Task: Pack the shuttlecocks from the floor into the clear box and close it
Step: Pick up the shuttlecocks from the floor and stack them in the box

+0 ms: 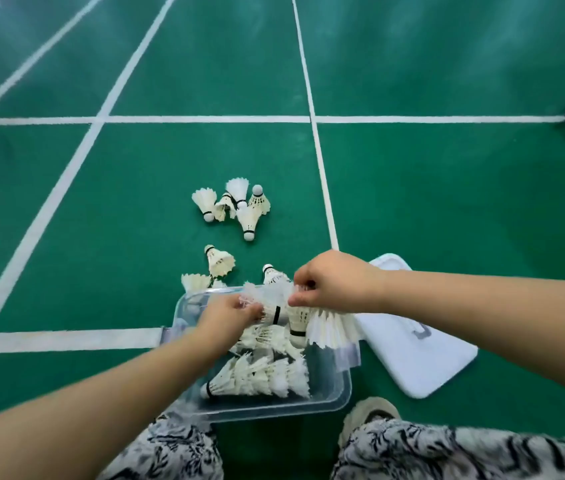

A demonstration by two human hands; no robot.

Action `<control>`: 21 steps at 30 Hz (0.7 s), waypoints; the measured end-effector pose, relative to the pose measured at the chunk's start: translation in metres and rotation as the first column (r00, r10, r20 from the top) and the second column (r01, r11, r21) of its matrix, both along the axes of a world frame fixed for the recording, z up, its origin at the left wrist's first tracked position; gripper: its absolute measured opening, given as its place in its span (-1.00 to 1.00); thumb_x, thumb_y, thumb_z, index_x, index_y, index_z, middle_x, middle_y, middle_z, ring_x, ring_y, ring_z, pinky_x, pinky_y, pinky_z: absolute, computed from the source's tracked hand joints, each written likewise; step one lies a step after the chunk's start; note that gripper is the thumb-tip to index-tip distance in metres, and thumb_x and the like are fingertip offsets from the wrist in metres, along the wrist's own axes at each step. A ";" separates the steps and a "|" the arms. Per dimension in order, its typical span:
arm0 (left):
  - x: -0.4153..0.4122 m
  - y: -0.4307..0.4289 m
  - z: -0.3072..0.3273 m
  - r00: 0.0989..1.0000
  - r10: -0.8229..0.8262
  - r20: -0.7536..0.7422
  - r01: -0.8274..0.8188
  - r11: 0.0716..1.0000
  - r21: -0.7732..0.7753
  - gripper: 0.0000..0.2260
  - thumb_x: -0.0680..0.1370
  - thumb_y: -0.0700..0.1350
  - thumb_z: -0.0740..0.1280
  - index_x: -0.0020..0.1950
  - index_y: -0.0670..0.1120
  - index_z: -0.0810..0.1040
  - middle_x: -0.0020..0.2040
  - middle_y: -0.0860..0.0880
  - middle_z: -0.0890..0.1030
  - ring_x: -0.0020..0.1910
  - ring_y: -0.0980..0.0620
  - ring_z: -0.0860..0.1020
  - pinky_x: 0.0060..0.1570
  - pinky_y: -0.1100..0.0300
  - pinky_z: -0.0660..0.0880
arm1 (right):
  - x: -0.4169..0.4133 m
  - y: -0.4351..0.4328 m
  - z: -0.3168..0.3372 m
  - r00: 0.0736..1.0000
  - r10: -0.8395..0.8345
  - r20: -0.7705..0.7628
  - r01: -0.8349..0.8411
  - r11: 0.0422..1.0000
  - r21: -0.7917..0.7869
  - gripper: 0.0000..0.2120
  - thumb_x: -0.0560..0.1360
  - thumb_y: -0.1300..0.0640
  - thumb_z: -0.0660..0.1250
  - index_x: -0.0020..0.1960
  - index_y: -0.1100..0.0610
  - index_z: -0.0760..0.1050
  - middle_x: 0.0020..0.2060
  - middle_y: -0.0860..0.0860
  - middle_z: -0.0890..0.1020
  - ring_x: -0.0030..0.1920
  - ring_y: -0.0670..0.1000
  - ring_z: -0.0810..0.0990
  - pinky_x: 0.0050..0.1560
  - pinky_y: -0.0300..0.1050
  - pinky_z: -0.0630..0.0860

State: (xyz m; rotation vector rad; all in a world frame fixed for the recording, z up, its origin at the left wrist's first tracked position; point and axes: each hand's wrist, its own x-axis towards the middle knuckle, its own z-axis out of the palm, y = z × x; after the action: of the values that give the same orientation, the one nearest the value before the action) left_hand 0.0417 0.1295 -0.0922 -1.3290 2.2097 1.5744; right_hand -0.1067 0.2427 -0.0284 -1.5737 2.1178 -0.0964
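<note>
Shuttlecocks (260, 377) lie in the clear box (340, 393); the left hand (229, 315) and right hand (336, 282) each pinch more over it; a pile (236, 206) waits on the floor (101, 202); the lid (412, 348) is off.

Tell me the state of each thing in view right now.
clear box: open, partly filled.
lid: off, lying flat on the floor beside the box.
floor shuttlecocks: loose, unpacked.
boxed shuttlecocks: lying on their sides.
left hand: grips one shuttlecock above the box.
right hand: pinches a second shuttlecock.
</note>
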 end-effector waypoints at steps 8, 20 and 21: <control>0.008 0.026 -0.058 0.976 0.046 0.215 -0.055 0.998 0.035 -0.83 0.49 -0.04 0.35 -0.24 -0.08 0.51 -0.29 -0.05 0.56 -0.29 -0.02 0.47 -0.26 0.19 0.37 | -0.009 -0.003 -0.023 0.999 0.032 -0.002 -0.032 0.999 0.032 -0.73 0.55 -0.01 0.21 -0.24 0.13 0.44 -0.34 0.03 0.50 -0.22 0.07 0.41 -0.30 -0.14 0.28; -0.024 0.050 -0.090 0.963 -0.083 0.256 0.062 0.994 0.088 -0.85 0.50 -0.07 0.34 -0.22 -0.11 0.53 -0.32 -0.02 0.55 -0.36 0.06 0.46 -0.34 0.21 0.38 | -0.031 0.024 -0.049 0.980 -0.092 0.178 0.077 0.993 0.092 -0.72 0.56 0.00 0.20 -0.27 0.11 0.38 -0.43 -0.06 0.39 -0.26 0.05 0.41 -0.23 -0.14 0.33; -0.027 0.050 -0.092 0.963 -0.083 0.257 0.060 0.994 0.096 -0.86 0.50 -0.07 0.34 -0.17 -0.13 0.55 -0.28 -0.04 0.57 -0.32 0.05 0.48 -0.31 0.20 0.40 | -0.033 0.024 -0.050 0.978 -0.101 0.182 0.084 0.991 0.101 -0.72 0.56 0.01 0.20 -0.28 0.10 0.38 -0.43 -0.06 0.39 -0.25 0.05 0.41 -0.23 -0.14 0.32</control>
State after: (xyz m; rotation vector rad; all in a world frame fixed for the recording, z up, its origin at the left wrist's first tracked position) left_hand 0.0145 0.1792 -0.1840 -1.3297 1.9852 1.3655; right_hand -0.1397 0.2669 -0.0788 -1.3570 2.0185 -0.1678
